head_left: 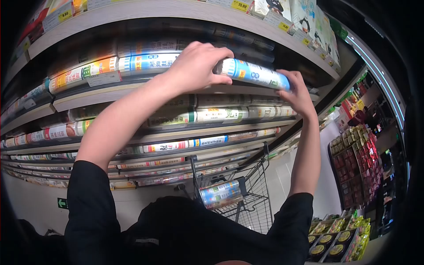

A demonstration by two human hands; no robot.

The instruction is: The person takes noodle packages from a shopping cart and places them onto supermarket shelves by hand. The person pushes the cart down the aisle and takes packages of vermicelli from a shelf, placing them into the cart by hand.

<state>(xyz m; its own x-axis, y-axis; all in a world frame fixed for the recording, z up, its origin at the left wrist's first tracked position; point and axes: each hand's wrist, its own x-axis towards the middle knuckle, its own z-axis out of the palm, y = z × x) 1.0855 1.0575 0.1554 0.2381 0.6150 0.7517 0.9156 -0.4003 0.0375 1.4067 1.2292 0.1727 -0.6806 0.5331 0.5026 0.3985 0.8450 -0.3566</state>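
A blue and white cylindrical pack of dried noodles (pixel 256 74) is held level in front of an upper shelf, one end in each hand. My left hand (pixel 198 66) is closed round its left end, thumb below and fingers above. At the other end, my right hand (pixel 300 95) grips the pack with thumb and fingers. Just left of my left hand, a similar blue noodle pack (pixel 150 62) lies on the shelf beside an orange one (pixel 84 74). Several blue packs (pixel 221 193) rest in the shopping cart (pixel 258 198) below.
Lower shelves hold rows of noodle packs (pixel 221 114). Overhead, a shelf edge (pixel 176 9) with price tags juts out. To the right, across the tiled floor (pixel 282 172), stand a rack of packaged goods (pixel 353 168) and a low display of tubs (pixel 338 243).
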